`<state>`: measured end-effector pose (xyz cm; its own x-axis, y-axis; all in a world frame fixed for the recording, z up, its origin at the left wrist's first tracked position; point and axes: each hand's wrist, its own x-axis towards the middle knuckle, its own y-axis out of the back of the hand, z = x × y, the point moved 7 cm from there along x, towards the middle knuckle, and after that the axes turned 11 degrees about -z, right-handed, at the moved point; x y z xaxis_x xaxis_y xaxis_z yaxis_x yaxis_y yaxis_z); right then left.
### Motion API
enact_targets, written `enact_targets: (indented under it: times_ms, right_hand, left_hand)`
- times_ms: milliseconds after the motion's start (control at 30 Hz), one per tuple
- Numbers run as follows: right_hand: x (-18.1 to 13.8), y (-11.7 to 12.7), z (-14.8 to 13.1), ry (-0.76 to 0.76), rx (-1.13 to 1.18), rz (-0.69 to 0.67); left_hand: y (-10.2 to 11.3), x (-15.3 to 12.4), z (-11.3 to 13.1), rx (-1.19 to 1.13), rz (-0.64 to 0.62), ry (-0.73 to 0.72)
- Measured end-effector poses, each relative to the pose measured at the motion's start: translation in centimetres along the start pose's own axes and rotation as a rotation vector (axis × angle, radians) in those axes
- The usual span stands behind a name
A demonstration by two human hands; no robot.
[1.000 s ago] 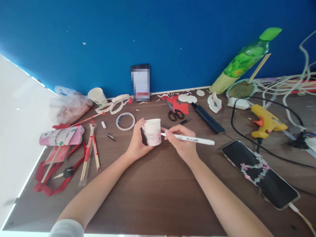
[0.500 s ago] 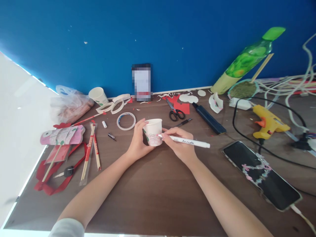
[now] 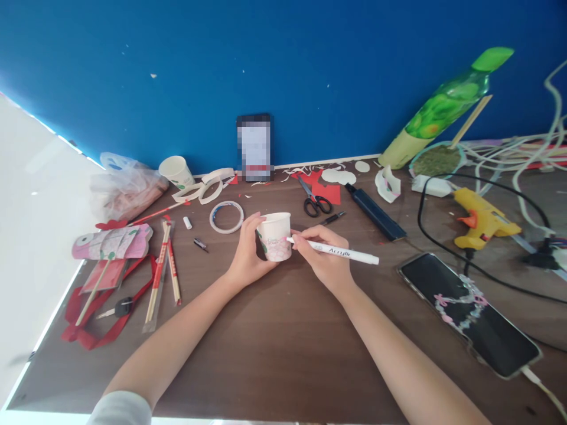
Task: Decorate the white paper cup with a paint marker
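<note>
My left hand [image 3: 248, 251] grips a white paper cup [image 3: 275, 227] from its left side, thumb low and fingers at the rim. Pink and green marks cover the cup's lower wall. In my right hand [image 3: 325, 260] is a white acrylic paint marker [image 3: 345, 252], held like a pen with its pink tip at the cup's right side. The cup stands upright, close above or on the brown table [image 3: 274, 348]; I cannot tell which. A white marker cap [image 3: 187, 223] lies to the left, near a roll of tape [image 3: 226, 217].
Scissors [image 3: 316, 203], a black pen [image 3: 332, 218] and a dark flat case [image 3: 376, 212] lie behind my right hand. A phone [image 3: 469, 313], a yellow glue gun [image 3: 485, 218] and cables are at right. Chopsticks [image 3: 162, 265] and a pink paper fish [image 3: 113, 242] lie left. A second cup [image 3: 176, 171] stands behind.
The marker and my right hand have shifted slightly right and up along the cup's side. My left hand and the cup stay nearly in place.
</note>
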<state>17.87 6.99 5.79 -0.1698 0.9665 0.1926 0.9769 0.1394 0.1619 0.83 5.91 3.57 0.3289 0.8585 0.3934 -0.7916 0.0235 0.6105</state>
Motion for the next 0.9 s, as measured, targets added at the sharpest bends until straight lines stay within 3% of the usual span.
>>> enact_targets:
  times_ms: [567, 900]
  right_hand:
    - [0.09, 0.60, 0.33, -0.003, -0.063, 0.030]
    - [-0.32, -0.28, -0.18, 0.001, 0.049, -0.019]
  left_hand:
    - [0.05, 0.12, 0.13, 0.010, 0.006, -0.016]
    - [0.04, 0.06, 0.16, 0.030, 0.011, -0.018]
